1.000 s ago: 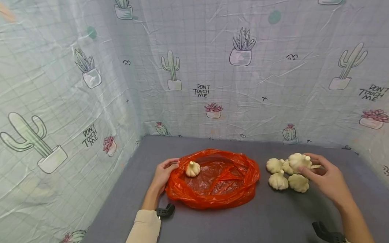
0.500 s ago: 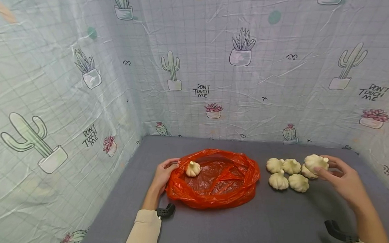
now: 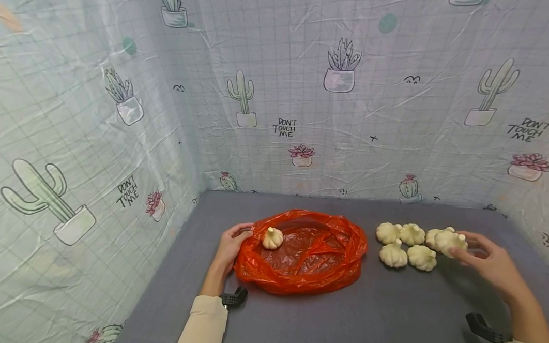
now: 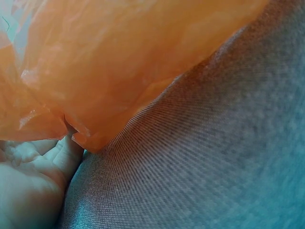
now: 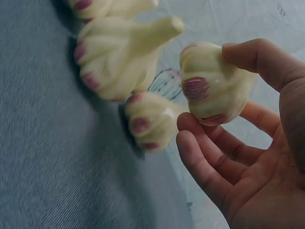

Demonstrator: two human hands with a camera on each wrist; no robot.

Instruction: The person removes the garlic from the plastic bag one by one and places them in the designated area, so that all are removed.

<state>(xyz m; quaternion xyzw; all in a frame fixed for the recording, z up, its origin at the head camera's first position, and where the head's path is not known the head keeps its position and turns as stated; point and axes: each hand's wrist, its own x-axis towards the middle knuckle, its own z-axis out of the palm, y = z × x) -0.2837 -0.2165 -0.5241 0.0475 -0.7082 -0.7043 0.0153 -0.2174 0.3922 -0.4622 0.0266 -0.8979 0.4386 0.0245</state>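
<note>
My right hand (image 3: 491, 258) pinches a cream garlic bulb (image 3: 449, 243) between thumb and fingers, at the right end of a group of garlic bulbs. In the right wrist view the held bulb (image 5: 207, 90) shows purple patches, and loose bulbs (image 5: 116, 59) sit on the cloth beside it. One bulb (image 3: 433, 239) is partly hidden behind the held one. At the left, my left hand (image 3: 227, 247) holds the side of a wide-mouthed red plastic bag (image 3: 292, 284). A single garlic bulb (image 3: 272, 239) lies inside the bag at its left.
A grey cloth (image 3: 336, 325) covers the table. Several other garlic bulbs (image 3: 393, 254) lie close together right of the bag. A curtain (image 3: 375, 120) printed with cacti hangs behind the table and along its left side.
My right hand has carried its garlic bulb to the right along the group, then lowered it beside the rightmost bulb. The left hand and bag have stayed in place.
</note>
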